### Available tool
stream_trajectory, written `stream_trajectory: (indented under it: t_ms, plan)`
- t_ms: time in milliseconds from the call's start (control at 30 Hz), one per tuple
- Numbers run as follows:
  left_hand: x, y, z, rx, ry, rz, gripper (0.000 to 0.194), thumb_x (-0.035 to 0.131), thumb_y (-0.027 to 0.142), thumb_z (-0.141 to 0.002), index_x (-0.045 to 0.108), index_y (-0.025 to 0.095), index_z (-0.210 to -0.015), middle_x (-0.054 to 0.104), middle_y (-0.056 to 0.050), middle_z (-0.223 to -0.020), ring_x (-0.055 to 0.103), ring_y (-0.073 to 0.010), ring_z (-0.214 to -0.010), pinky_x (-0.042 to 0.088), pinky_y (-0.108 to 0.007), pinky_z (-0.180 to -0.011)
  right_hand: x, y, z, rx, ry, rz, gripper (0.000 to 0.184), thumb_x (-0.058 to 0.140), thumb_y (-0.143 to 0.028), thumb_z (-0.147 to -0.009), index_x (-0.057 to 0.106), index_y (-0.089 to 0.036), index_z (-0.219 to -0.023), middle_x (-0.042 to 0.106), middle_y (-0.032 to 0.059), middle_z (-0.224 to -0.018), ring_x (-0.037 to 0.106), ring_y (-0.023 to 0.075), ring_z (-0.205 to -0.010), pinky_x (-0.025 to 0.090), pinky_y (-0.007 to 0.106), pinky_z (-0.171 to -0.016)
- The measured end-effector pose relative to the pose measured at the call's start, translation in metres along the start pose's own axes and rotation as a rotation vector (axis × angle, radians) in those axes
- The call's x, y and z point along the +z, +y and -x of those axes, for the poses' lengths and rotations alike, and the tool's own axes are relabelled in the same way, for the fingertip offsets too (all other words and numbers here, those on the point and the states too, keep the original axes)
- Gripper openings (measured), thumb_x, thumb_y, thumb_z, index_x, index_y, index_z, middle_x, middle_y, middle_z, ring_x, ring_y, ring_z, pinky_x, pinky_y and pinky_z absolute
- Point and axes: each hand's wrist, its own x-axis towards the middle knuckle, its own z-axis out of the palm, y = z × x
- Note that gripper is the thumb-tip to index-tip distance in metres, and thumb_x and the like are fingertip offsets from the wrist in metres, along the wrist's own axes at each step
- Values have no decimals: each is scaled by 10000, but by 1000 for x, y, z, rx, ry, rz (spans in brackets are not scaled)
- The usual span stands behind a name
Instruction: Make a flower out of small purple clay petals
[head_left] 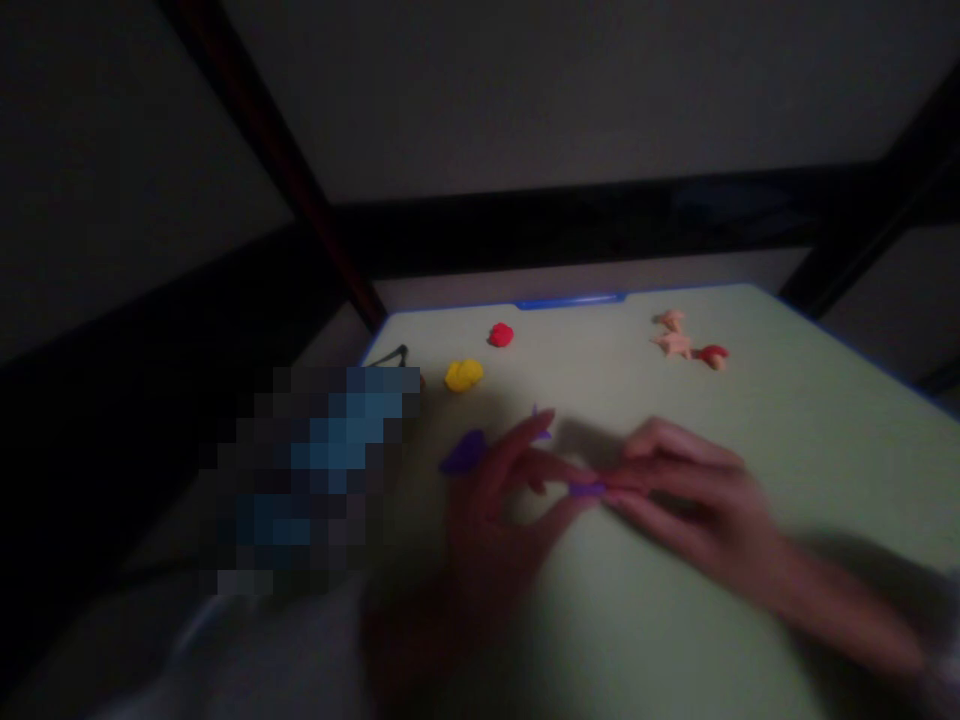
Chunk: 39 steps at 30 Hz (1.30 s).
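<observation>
Between the fingertips of both hands is a small piece of purple modelling clay [586,489], held just above the table. My left hand [510,510] pinches its left end with thumb and forefinger, the other fingers raised. My right hand [705,500] pinches the right end, fingers close together. Behind my left hand lies a larger purple clay lump [465,453], partly covered by the hand. A small purple bit [543,434] shows just past the left fingers. The picture is dark and blurred, so the held piece's exact shape is unclear.
On the pale table [750,620] sit a yellow clay lump [464,375] and a red clay lump [501,334]. At the far right are peach-coloured clay figures [675,344] and a red-and-peach piece [712,356]. A blue handle [571,300] marks the back edge. Pixelated blur covers something at left.
</observation>
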Motion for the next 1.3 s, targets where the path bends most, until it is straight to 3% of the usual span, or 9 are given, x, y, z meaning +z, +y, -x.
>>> stream_trajectory:
  t_ms: [133,267,333,433,467,567,700,1067,1300]
  plan:
    - [1,1,0,18,-13,-12,559,761,184,-633,558,319,-1136,729,33,-751,656,-173,-682,518,-296,-640,-4,0,1,-103,-50,93,111,585,-82,-810,680,-95,-866,559,51,-748,538,94,-636,434,196,-530]
    - [-1,4,-5,-23,-75,-20,647,807,192,-556,547,309,-1137,720,-1,-900,639,-179,-707,499,-280,-591,-8,0,-1,-126,-40,156,106,579,-112,-820,683,-111,-841,561,49,-733,537,98,-606,434,203,-504]
    - [-1,6,-8,-102,-88,1,517,802,194,-539,604,243,-1014,697,-16,-835,605,-153,-637,465,-241,-517,-9,0,-2,-146,-28,213,112,576,-137,-824,687,-130,-814,567,45,-713,531,99,-583,430,209,-488]
    - [1,8,-11,-245,-122,1,106,680,234,-655,622,173,-719,583,8,-611,505,-99,-508,387,-200,-436,-10,1,-2,-186,-21,304,137,564,-166,-835,697,-153,-807,581,42,-686,528,107,-571,426,221,-480]
    - [2,9,-11,-288,-149,-7,96,631,243,-694,601,167,-643,542,17,-562,472,-86,-479,361,-192,-419,-10,1,-2,-195,-21,324,142,561,-169,-837,700,-155,-813,584,42,-680,530,111,-574,426,225,-482]
    - [4,9,-11,-384,-198,-8,229,563,255,-733,535,167,-524,458,41,-470,384,-61,-405,275,-180,-365,-8,2,-1,-199,-14,333,131,572,-161,-831,701,-146,-817,591,45,-681,537,115,-590,433,228,-492]
    - [5,9,-10,-474,-180,54,216,564,265,-725,525,176,-533,438,62,-430,346,-51,-359,248,-176,-342,-6,2,-1,-170,-14,289,117,615,-186,-807,696,-119,-857,597,48,-699,554,115,-608,457,222,-509]
    - [4,10,-7,-472,-228,33,270,571,285,-743,555,174,-497,440,62,-396,334,-47,-333,242,-187,-341,-6,-2,-2,-188,-12,246,159,559,-182,-845,706,-123,-836,600,44,-637,540,114,-554,425,222,-462]
    - [5,9,-6,-552,-211,58,291,584,331,-738,569,168,-498,449,55,-389,337,-44,-321,221,-183,-324,-8,-5,-2,-177,-33,253,196,514,-158,-866,708,-136,-843,604,46,-600,533,125,-530,413,242,-457]
